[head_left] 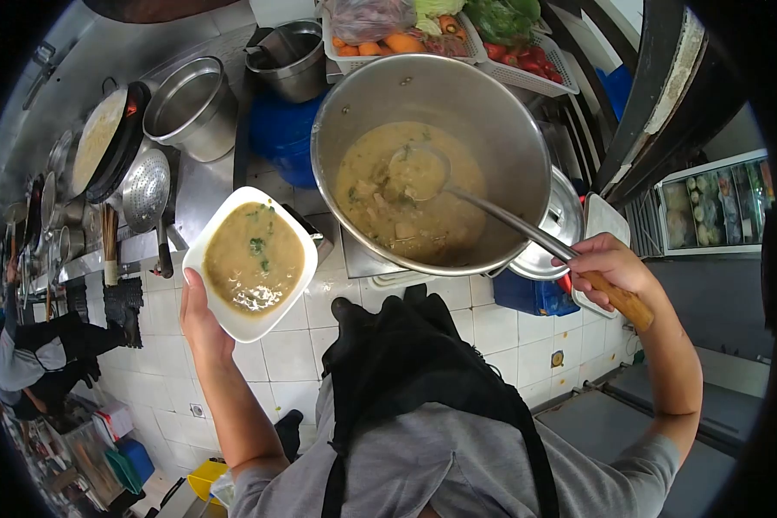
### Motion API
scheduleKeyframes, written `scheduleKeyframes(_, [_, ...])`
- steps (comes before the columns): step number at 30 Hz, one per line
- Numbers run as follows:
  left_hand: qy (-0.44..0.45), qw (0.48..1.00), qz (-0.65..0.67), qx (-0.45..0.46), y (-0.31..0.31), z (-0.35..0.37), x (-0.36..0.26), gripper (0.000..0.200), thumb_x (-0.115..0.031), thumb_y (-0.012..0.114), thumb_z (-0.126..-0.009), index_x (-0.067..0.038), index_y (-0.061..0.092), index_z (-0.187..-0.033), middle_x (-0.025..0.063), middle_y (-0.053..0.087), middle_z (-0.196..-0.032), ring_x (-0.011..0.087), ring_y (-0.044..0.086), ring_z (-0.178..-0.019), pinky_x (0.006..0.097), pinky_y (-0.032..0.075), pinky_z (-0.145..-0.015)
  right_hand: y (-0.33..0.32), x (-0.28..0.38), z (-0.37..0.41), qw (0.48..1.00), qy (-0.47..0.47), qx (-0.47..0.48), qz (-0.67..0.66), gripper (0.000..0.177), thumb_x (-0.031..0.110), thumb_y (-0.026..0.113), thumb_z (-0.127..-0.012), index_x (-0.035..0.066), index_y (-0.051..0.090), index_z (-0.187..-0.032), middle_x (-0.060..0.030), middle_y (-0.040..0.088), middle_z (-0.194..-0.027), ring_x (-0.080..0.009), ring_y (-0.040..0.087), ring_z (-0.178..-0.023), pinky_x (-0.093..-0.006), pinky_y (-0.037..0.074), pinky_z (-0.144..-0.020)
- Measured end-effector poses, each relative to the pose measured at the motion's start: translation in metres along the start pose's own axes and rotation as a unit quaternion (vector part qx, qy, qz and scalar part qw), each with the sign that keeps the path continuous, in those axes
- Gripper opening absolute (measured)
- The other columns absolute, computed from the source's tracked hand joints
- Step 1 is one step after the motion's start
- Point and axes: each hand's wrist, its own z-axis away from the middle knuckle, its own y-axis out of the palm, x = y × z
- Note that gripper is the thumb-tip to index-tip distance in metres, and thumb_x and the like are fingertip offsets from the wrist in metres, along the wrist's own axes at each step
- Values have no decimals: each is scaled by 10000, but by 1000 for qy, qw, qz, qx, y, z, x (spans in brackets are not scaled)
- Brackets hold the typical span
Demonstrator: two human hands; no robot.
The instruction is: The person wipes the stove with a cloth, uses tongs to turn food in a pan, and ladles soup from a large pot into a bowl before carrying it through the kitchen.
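Observation:
My left hand (203, 324) grips the edge of a white squarish bowl (218, 318), holding it up to the left of the pot. Yellowish-brown soup (249, 250) with green herb pieces fills most of the bowl. My right hand (611, 272) is wrapped round the wooden handle of a metal ladle (527, 226). The ladle's head dips into the soup (371, 186) inside a large steel stockpot (492, 104). Chunks and bits of green show in that soup near the ladle.
Behind the pot are vegetable baskets (561, 78) and a blue tub (287, 138). Steel pots (194, 108), a skimmer (147, 186) and a wok (104, 138) stand on the left counter. A metal lid (564, 207) lies right of the stockpot. Another person (39, 363) is at far left.

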Motion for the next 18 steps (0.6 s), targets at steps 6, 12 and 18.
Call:
scheduleKeyframes(6, [-1,1000,-6,13,5,-1,-2,541,-379,380,-1029,50,399,-1357,159,549,-1264,239,586,-1107,356,492,-921,-1,-1,7,1000,-17,-16,9,248,73,571,-871,-91,626,-1049,-83,515,-574,-123,463,-350,-252,343,-278])
scheduleKeyframes(12, [-1,1000,-10,-2,4,-4,1,553,-389,380,-1027,53,393,-1360,159,546,-1268,236,580,-1116,350,487,-930,-11,6,15,998,-3,-15,-56,266,75,549,-882,-101,614,-1069,-88,509,-581,-117,436,-335,-252,329,-270])
scheduleKeyframes(18, [-15,1000,18,6,-6,-10,6,551,-390,374,-1029,45,390,-1367,154,538,-1279,231,573,-1124,342,486,-930,-17,-12,17,986,-40,39,-160,314,116,500,-926,-127,577,-1111,-93,503,-591,-110,426,-320,-247,322,-252])
